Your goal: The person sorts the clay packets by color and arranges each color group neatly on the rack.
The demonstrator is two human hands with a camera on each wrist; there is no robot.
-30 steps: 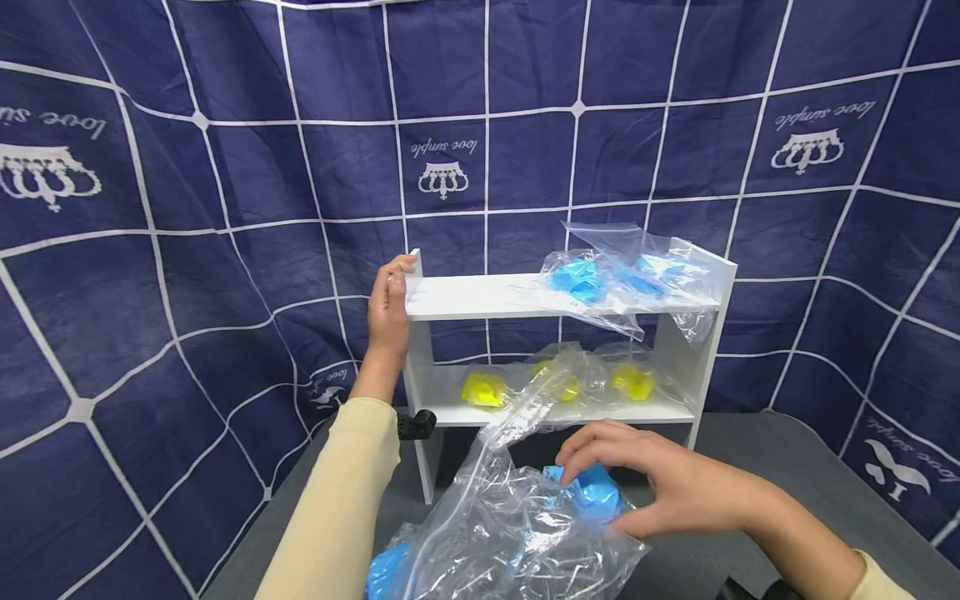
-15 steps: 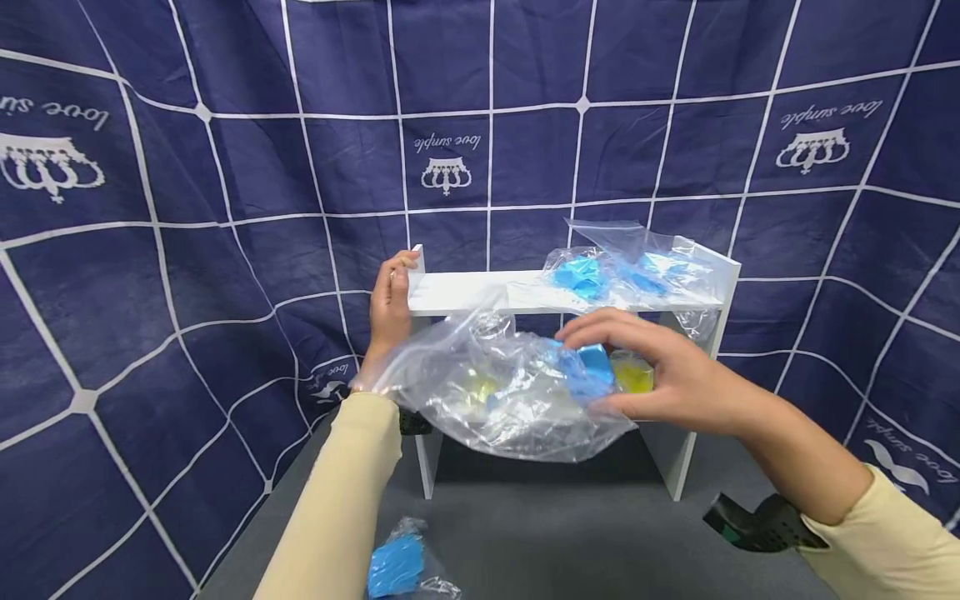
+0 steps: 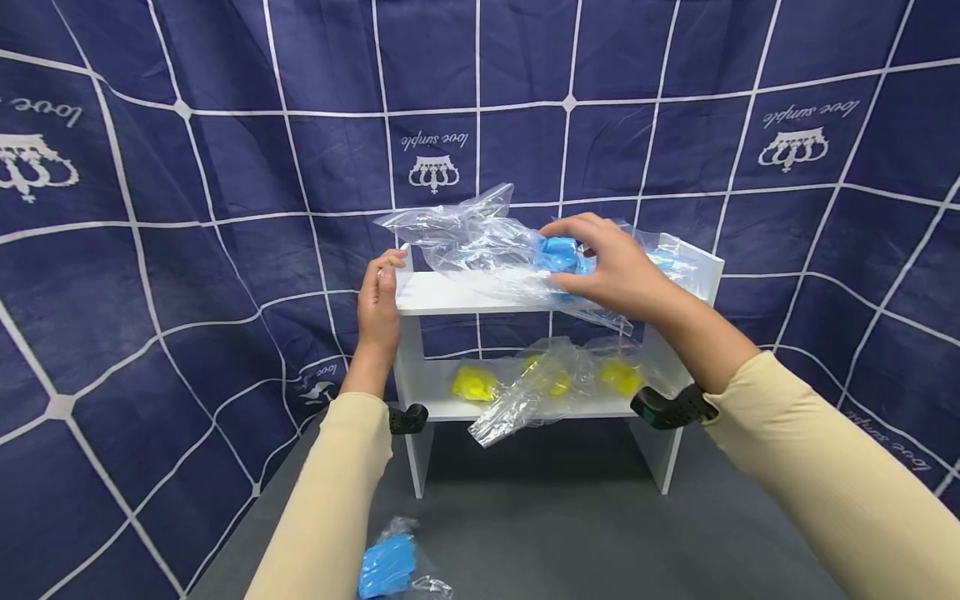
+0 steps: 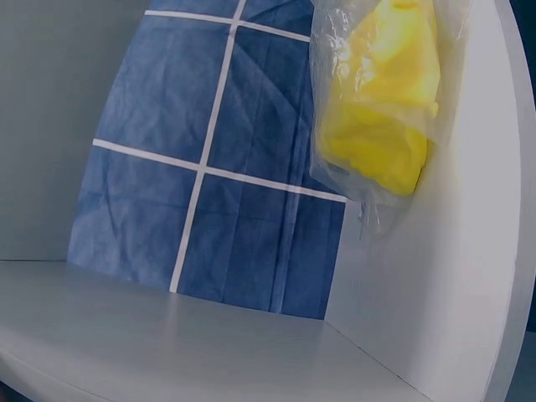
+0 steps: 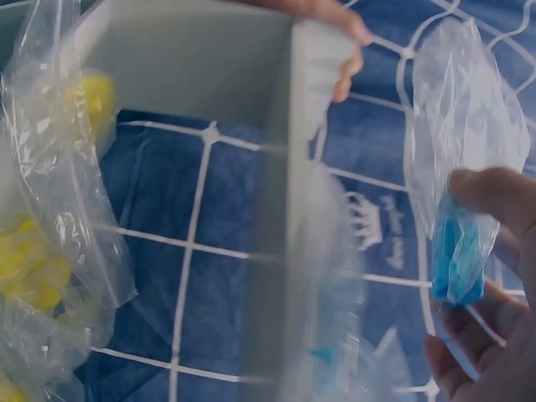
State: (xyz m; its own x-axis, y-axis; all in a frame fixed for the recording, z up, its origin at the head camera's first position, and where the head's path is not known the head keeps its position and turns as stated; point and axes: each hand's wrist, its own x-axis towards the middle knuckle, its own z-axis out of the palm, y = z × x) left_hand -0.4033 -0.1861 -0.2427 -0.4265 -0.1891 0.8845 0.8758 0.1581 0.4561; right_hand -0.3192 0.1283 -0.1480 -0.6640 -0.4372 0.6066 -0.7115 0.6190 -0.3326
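My right hand [image 3: 611, 271] pinches a clear plastic bag with a blue item inside [image 3: 558, 254] between thumb and fingers, over the upper board of a white two-tier shelf [image 3: 465, 293]. The bag's loose clear part spreads left above that board. In the right wrist view the blue item [image 5: 457, 260] shows close under the thumb. My left hand [image 3: 380, 304] grips the top of the shelf's left side panel. Other bagged blue items [image 3: 671, 258] lie at the right end of the upper board, partly hidden behind my right hand.
Clear bags with yellow contents [image 3: 474, 383] lie on the lower board; one empty-looking bag end [image 3: 498, 421] hangs over its front edge. Another bagged blue item [image 3: 388, 567] lies on the dark grey surface [image 3: 540, 533] at front left. A blue checked cloth [image 3: 517, 150] hangs behind.
My right hand has lifted the bag with the blue item up from in front of the shelf to the upper board. My left hand has stayed on the side panel.
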